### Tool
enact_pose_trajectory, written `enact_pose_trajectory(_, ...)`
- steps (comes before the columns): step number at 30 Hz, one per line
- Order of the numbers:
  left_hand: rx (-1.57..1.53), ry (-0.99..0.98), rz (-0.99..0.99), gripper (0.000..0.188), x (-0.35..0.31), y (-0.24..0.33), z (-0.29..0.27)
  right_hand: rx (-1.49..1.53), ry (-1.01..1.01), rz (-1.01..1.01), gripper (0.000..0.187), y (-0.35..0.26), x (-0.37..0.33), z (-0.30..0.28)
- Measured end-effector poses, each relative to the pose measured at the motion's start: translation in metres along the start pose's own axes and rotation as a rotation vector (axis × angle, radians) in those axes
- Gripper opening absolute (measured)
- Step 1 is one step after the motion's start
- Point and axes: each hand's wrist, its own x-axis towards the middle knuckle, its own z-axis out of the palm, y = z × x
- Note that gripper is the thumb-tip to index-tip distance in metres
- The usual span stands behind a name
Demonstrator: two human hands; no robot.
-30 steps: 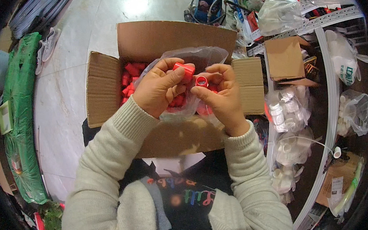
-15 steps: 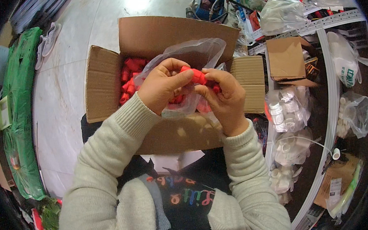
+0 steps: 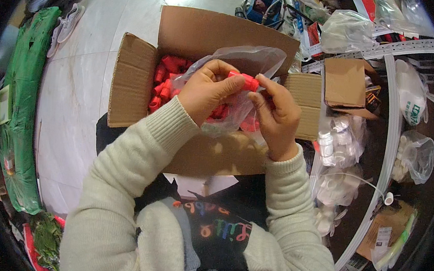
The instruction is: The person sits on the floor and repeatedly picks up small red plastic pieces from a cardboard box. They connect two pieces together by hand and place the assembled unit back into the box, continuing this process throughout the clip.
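Note:
A short red plastic pipe fitting (image 3: pixel 249 82) lies level above the open cardboard box (image 3: pixel 135 80). My left hand (image 3: pixel 207 91) is closed round its left end, thumb in front. At its right end, my right hand (image 3: pixel 279 112) pinches it, the index fingertip against the rim and the thumb just below. Beneath my hands a clear plastic bag (image 3: pixel 263 60) stands open inside the box, with red fittings showing in it. More loose red fittings (image 3: pixel 163 88) are heaped in the box's left side, partly hidden by the bag and my left hand.
On the right, metal shelving (image 3: pixel 392 129) holds bagged white fittings (image 3: pixel 335 139) and a small open carton (image 3: pixel 344 84). Along the left lies a long green-wrapped bundle (image 3: pixel 23 105) on the pale tiled floor (image 3: pixel 84 99). A blue tool holder (image 3: pixel 263 6) stands beyond the box.
The view has shifted, so the box and hands appear farther right. Both hands keep hold of the red fitting; the right thumb and fingers have spread slightly around its end.

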Motion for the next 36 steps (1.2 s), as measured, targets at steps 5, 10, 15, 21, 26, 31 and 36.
enact_pose_trajectory(5,-0.059,-0.037,0.011,0.026,-0.006,0.005,0.007,0.027,-0.062,0.095,0.039,0.005,0.002,-0.006)
enact_pose_trajectory(10,-0.122,-0.048,-0.026,0.025,-0.003,0.004,-0.001,0.14,-0.016,0.133,0.055,0.007,0.0,-0.006)
enact_pose_trajectory(15,-0.21,-0.08,-0.009,0.023,-0.004,0.006,0.002,0.096,-0.182,0.164,0.06,0.0,-0.002,-0.015)
enact_pose_trajectory(21,-0.173,-0.131,0.007,0.026,-0.008,0.008,0.0,0.224,-0.085,0.156,0.058,-0.002,-0.002,-0.012)
enact_pose_trajectory(26,-0.214,-0.114,0.023,0.023,-0.011,0.012,0.005,0.169,-0.108,0.18,0.057,0.008,0.003,-0.007)
enact_pose_trajectory(31,-0.203,-0.126,0.027,0.023,-0.01,0.011,0.0,0.236,-0.094,0.113,0.053,-0.012,-0.003,-0.011)
enact_pose_trajectory(36,-0.213,-0.168,0.024,0.023,-0.013,0.014,0.0,0.19,-0.076,0.186,0.058,0.004,0.004,-0.007)
